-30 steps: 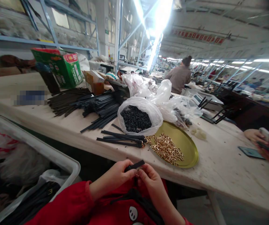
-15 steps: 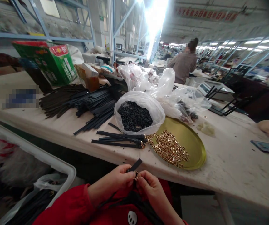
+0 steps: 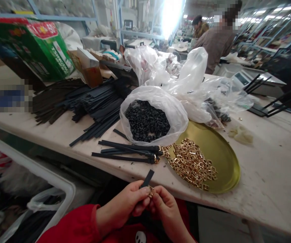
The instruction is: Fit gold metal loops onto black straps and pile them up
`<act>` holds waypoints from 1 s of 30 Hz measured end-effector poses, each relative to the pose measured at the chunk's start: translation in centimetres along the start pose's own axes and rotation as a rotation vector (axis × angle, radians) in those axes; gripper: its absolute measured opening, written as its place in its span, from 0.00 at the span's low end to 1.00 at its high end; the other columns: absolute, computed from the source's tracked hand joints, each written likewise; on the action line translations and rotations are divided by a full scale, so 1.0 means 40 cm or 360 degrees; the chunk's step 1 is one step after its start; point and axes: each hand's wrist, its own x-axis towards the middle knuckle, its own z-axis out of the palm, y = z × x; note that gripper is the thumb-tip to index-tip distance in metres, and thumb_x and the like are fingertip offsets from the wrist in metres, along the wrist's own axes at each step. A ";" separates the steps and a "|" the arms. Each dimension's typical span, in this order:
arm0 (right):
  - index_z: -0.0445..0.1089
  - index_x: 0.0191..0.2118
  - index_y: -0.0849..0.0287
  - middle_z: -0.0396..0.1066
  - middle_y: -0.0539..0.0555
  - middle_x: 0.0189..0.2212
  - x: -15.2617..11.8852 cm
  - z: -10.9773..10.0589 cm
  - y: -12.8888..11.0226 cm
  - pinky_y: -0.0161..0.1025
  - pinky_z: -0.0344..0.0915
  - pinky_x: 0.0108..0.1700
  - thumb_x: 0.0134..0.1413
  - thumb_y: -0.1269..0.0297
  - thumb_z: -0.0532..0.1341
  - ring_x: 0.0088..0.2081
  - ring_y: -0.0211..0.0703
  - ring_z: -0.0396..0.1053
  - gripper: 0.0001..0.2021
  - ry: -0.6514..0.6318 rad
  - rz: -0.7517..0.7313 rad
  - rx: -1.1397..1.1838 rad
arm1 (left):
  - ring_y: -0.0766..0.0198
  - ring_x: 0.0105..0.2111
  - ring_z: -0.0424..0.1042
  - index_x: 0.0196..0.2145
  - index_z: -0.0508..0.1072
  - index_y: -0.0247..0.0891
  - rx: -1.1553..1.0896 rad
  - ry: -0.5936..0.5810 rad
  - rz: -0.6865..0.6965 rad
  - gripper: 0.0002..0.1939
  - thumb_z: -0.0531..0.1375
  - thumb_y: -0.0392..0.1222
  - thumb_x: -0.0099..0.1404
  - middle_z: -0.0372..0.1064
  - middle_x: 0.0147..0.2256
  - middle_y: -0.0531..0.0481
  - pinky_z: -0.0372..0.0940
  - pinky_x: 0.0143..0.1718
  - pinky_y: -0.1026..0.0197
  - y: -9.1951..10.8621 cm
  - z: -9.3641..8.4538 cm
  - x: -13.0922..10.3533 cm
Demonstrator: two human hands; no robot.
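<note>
My left hand (image 3: pixel 135 199) is closed around a dark strap (image 3: pixel 148 178), whose flat end sticks up past the thumb. A small gold buckle (image 3: pixel 151 191) shows between my two hands at the strap. My right hand (image 3: pixel 163 202) pinches that buckle from the right side. How the strap runs through the buckle is hidden by the fingers. Beyond my hands, several dark straps with gold buckles (image 3: pixel 125 157) lie on the table. A gold tray (image 3: pixel 226 168) beside them holds a heap of loose gold buckles (image 3: pixel 192 163).
A white plastic bag (image 3: pixel 178 119) full of small black loops (image 3: pixel 145 121) stands open on the table (image 3: pixel 267 175). Bundles of dark straps (image 3: pixel 97 104) lie to its left, near a green box (image 3: pixel 41 50). A white bin (image 3: pixel 71 192) is at lower left. A person (image 3: pixel 216 40) stands behind the table.
The view has shifted closer to the table, and the co-worker's hands at the right have left the frame. My fingers have drawn tighter together around the buckle and strap.
</note>
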 end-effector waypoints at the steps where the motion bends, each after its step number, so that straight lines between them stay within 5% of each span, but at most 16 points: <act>1: 0.62 0.25 0.58 0.59 0.45 0.16 0.001 -0.004 -0.006 0.30 0.50 0.21 0.52 0.51 0.58 0.18 0.30 0.52 0.15 -0.0010 -0.0045 -0.0088 | 0.77 0.14 0.47 0.25 0.59 0.37 0.0088 0.0070 0.0038 0.15 0.55 0.51 0.58 0.57 0.20 0.58 0.41 0.15 0.69 -0.001 0.000 0.002; 5: 0.66 0.27 0.57 0.65 0.50 0.23 0.003 -0.016 -0.036 0.33 0.55 0.27 0.57 0.57 0.54 0.24 0.36 0.59 0.12 -0.0090 -0.0284 -0.0697 | 0.71 0.19 0.55 0.27 0.60 0.38 0.0762 0.0353 0.0244 0.13 0.51 0.50 0.62 0.57 0.20 0.58 0.50 0.20 0.68 -0.006 -0.012 0.004; 11: 0.65 0.30 0.57 0.67 0.52 0.27 0.004 -0.001 -0.053 0.35 0.57 0.32 0.59 0.61 0.50 0.30 0.40 0.63 0.11 -0.0197 -0.0375 -0.1135 | 0.64 0.27 0.62 0.28 0.63 0.38 0.1545 0.0377 0.0365 0.14 0.46 0.47 0.66 0.65 0.28 0.50 0.54 0.28 0.64 -0.013 -0.031 -0.003; 18: 0.60 0.25 0.58 0.62 0.50 0.24 0.006 0.003 -0.037 0.34 0.53 0.29 0.60 0.58 0.48 0.26 0.38 0.58 0.15 -0.0117 -0.0243 -0.1019 | 0.63 0.28 0.63 0.30 0.63 0.38 0.1505 0.0452 0.0348 0.13 0.46 0.47 0.66 0.66 0.29 0.49 0.55 0.30 0.64 -0.025 -0.028 0.005; 26: 0.56 0.23 0.57 0.53 0.45 0.18 0.004 -0.008 -0.035 0.33 0.50 0.25 0.57 0.50 0.50 0.22 0.34 0.50 0.18 -0.0240 -0.0061 -0.0393 | 0.72 0.15 0.46 0.27 0.57 0.39 0.0643 0.0172 0.0035 0.17 0.47 0.55 0.62 0.50 0.17 0.61 0.45 0.16 0.68 -0.018 -0.018 0.022; 30: 0.57 0.22 0.58 0.54 0.46 0.19 0.005 -0.004 -0.017 0.33 0.50 0.25 0.56 0.51 0.52 0.23 0.34 0.50 0.18 -0.0109 -0.0121 -0.0447 | 0.68 0.20 0.56 0.27 0.60 0.38 0.1089 0.0370 0.0201 0.14 0.47 0.50 0.63 0.59 0.21 0.55 0.52 0.22 0.66 -0.022 -0.013 0.016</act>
